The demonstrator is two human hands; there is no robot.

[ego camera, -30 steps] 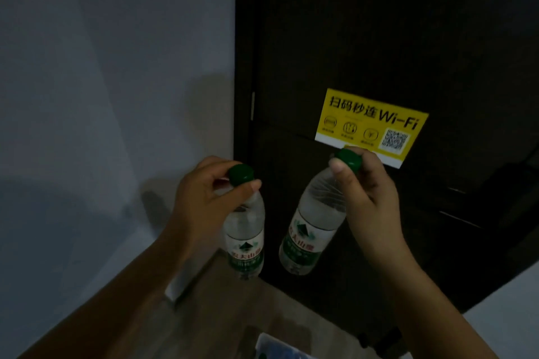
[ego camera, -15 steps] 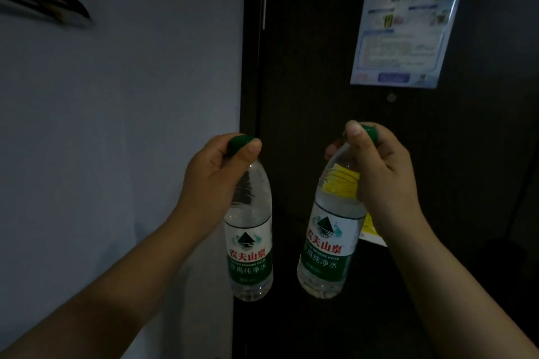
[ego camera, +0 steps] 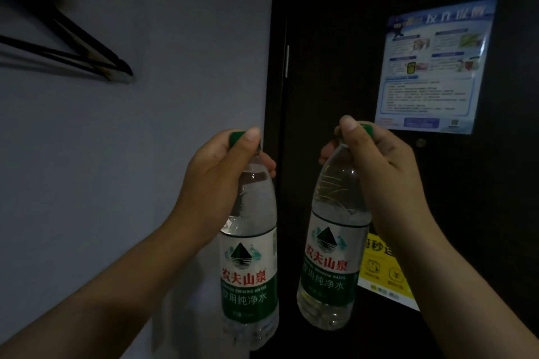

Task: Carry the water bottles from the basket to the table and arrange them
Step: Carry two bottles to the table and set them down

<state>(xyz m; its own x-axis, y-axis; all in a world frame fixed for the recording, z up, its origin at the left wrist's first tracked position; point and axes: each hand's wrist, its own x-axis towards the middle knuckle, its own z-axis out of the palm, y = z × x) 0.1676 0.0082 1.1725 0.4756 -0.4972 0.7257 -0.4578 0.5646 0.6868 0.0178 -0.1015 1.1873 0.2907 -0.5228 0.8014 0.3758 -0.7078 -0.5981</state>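
In front of the door: two water bottles hang in the air side by side, near each other but apart, neither resting on any surface
Left hand: fingers curled round the neck of the left bottle, thumb laid against its green cap; a closed grip on the bottle
Left bottle: upright, clear, with a white and green label bearing red characters that faces the camera; it hangs where the wall meets the door frame
Right hand: fingers wrapped round the neck of the right bottle, thumb over the front of its cap, which is mostly hidden; a closed grip on the bottle
Right bottle: same label, slightly tilted, its base leaning toward the left bottle; it hangs before the door
Wall: pale grey, filling the left half; thin dark bars jut across it at the upper left, too dim to identify
Door: dark, with a blue poster at the upper right
Yellow sign: lower on the door, partly covered by the right bottle and forearm
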